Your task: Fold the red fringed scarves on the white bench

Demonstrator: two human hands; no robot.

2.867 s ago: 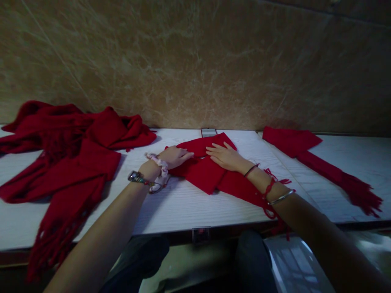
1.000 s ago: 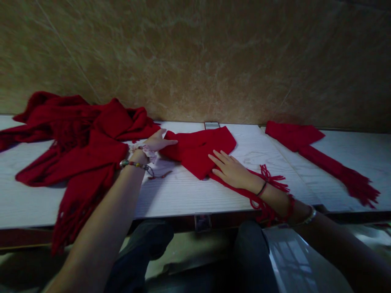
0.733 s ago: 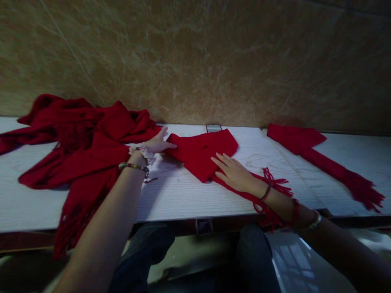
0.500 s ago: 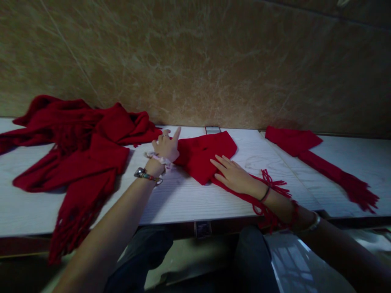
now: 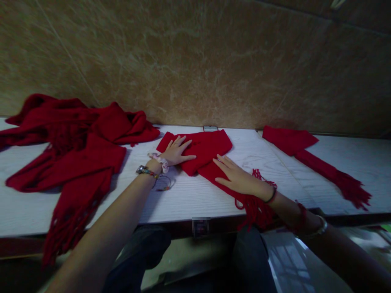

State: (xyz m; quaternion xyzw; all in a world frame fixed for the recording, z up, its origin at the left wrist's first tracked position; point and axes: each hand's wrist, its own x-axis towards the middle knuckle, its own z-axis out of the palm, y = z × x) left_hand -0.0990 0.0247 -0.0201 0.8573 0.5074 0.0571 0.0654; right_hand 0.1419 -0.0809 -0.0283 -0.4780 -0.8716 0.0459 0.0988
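Note:
A red scarf (image 5: 210,142), folded flat with one fringed end angled toward me, lies on the white table in front of me. My left hand (image 5: 177,152) rests on the left part of its folded band, fingers spread. On the slanting tail lies my right hand (image 5: 235,177), palm down with the fingers apart. Neither hand grips the cloth. The fringe shows partly beneath my right wrist and reaches over the table's front edge.
At the left lies a loose heap of red scarves (image 5: 91,142), its fringe hanging over the front edge. Another folded red scarf (image 5: 290,138) lies at the right. A brown marbled wall (image 5: 195,65) rises behind the white table (image 5: 177,205).
My left hand has come down from a raised, pointing pose to lie spread on the scarf. The folded band now reaches farther left and its lower corner sits flatter. My right hand stays on the tail.

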